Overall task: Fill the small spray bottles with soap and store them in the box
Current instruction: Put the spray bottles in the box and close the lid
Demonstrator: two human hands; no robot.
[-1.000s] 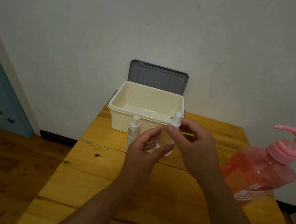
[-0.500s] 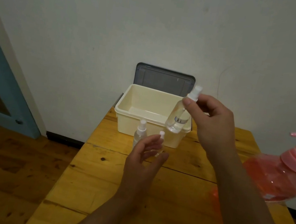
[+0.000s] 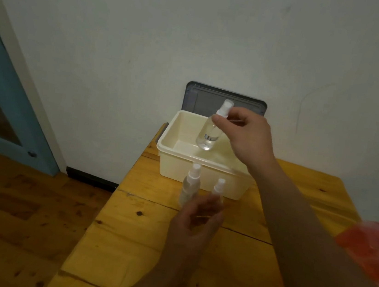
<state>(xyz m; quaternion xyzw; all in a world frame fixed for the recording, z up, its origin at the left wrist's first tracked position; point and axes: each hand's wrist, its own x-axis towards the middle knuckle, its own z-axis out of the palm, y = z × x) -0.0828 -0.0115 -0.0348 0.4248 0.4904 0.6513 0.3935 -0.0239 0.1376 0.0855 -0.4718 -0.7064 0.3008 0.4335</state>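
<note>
Right hand (image 3: pixel 247 136) is pinching one spray bottle (image 3: pixel 210 131) over the empty box (image 3: pixel 168 164); left hand (image 3: pixel 197 221), unclenched, is nearing two bottles (image 3: pixel 190 186) at 12 o'clock, both unstored.

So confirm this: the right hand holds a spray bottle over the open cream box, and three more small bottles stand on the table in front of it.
Not three: the head view shows two small bottles standing before the cream box. The right hand does hold a spray bottle over it.

Clear glossy plastic spray bottle (image 3: pixel 210 131); smooth cream plastic box (image 3: pixel 204 171); knotty varnished wood table (image 3: pixel 147 239).
</note>
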